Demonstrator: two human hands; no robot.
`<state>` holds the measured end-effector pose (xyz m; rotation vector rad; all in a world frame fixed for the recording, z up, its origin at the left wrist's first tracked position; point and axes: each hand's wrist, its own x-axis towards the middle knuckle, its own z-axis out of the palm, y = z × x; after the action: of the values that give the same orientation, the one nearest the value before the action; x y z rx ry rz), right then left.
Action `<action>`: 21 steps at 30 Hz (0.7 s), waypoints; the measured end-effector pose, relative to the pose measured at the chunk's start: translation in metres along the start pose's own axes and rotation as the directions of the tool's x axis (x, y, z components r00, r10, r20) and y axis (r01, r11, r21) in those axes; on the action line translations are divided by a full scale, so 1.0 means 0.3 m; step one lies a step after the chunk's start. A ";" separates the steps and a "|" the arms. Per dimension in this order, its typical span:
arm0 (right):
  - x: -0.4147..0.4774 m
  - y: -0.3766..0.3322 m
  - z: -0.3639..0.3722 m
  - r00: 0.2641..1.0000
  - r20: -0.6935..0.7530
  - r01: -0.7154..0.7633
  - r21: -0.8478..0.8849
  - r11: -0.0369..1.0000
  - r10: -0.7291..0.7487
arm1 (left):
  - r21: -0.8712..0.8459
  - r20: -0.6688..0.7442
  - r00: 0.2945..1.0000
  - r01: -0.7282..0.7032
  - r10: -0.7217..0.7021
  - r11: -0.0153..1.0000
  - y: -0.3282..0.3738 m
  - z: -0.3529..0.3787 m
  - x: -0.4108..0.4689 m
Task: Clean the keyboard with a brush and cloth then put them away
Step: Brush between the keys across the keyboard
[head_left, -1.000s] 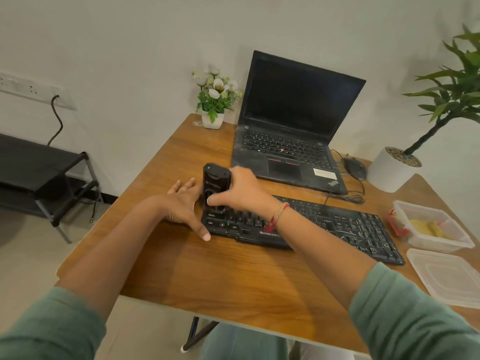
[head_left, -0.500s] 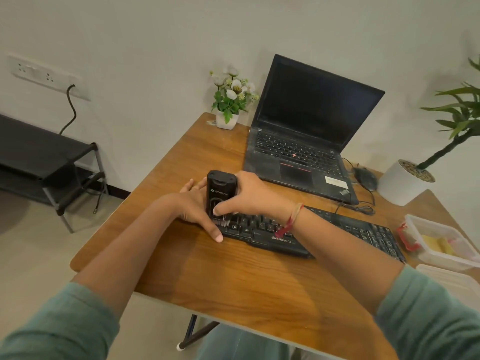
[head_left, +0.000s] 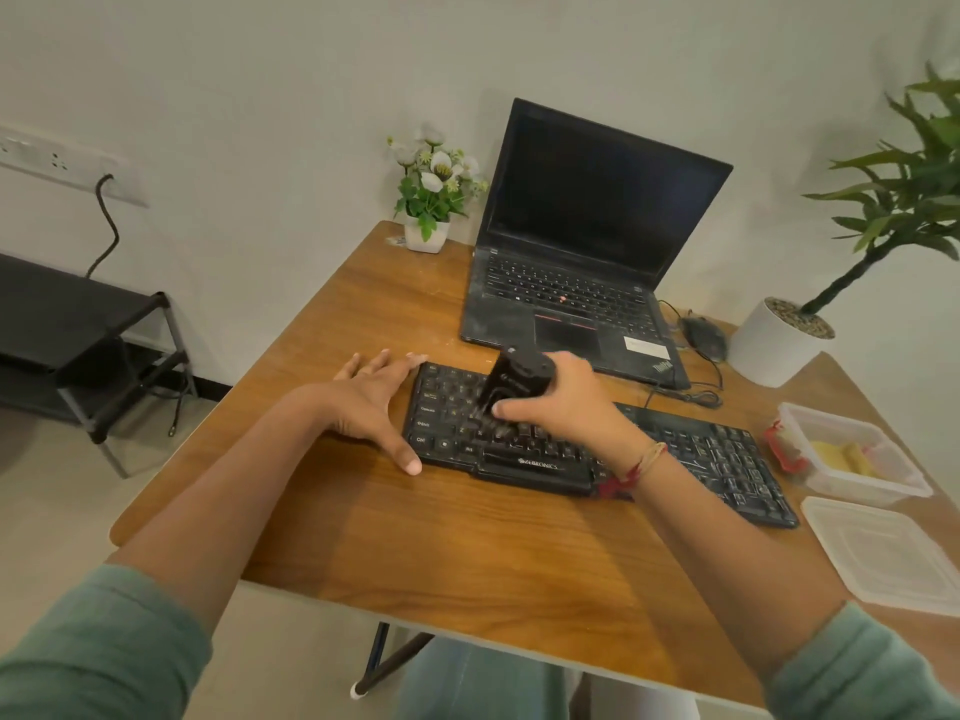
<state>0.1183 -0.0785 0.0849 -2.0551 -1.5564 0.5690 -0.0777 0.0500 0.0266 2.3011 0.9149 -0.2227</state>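
Left hand: flat, fingers spread, resting on tabletop, touching left end of keyboard. Keyboard: rigid, probably light, liable to slide; brace at its end. Brush: tilted on left-centre keys; stiff black body, probably light; hold round the body. Right hand: curled round brush.

Black brush atop black keyboard

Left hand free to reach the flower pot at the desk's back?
Probably yes: the left hand rests empty beside the keyboard, and only bare desk separates it from the flower pot.
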 end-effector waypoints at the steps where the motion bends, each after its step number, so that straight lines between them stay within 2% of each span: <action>1: 0.006 0.027 -0.019 0.996 -0.077 -0.039 0.012 0.999 0.040 | -0.002 0.003 1.000 0.004 -0.004 1.000 0.000 0.001 0.002; 3: 0.005 0.062 -0.037 0.984 -0.147 -0.094 0.067 0.993 0.103 | 0.020 0.003 1.000 0.000 0.000 1.000 -0.005 0.006 0.012; 7: -0.016 0.082 -0.022 0.977 -0.129 -0.144 0.182 0.973 0.169 | 0.033 0.016 1.000 -0.022 0.022 0.999 -0.010 0.006 0.025; 13: -0.063 0.057 0.028 0.995 -0.007 -0.100 0.230 0.968 0.104 | 0.034 0.005 1.000 -0.009 0.009 0.999 -0.007 0.011 0.024; 15: -0.055 0.058 0.003 0.996 -0.046 -0.073 0.119 0.990 0.079 | 0.037 0.005 1.000 -0.010 0.010 0.999 -0.006 0.011 0.025; 17: -0.033 0.070 -0.032 0.985 -0.148 -0.089 -0.004 0.996 0.088 | 0.042 0.003 1.000 -0.014 0.014 0.999 -0.006 0.012 0.026; 19: -0.016 0.084 -0.049 0.968 -0.211 -0.133 0.023 0.991 0.135 | 0.040 0.001 1.000 -0.018 0.018 0.999 -0.010 0.012 0.027; 21: -0.025 0.086 -0.033 0.976 -0.175 -0.124 0.060 0.990 0.133 | 0.041 -0.002 1.000 -0.023 0.024 0.999 -0.010 0.012 0.027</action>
<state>0.1416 -0.0929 0.0771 -2.1182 -1.3027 0.4505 -0.0733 0.0539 0.0194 2.3493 0.8918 -0.2305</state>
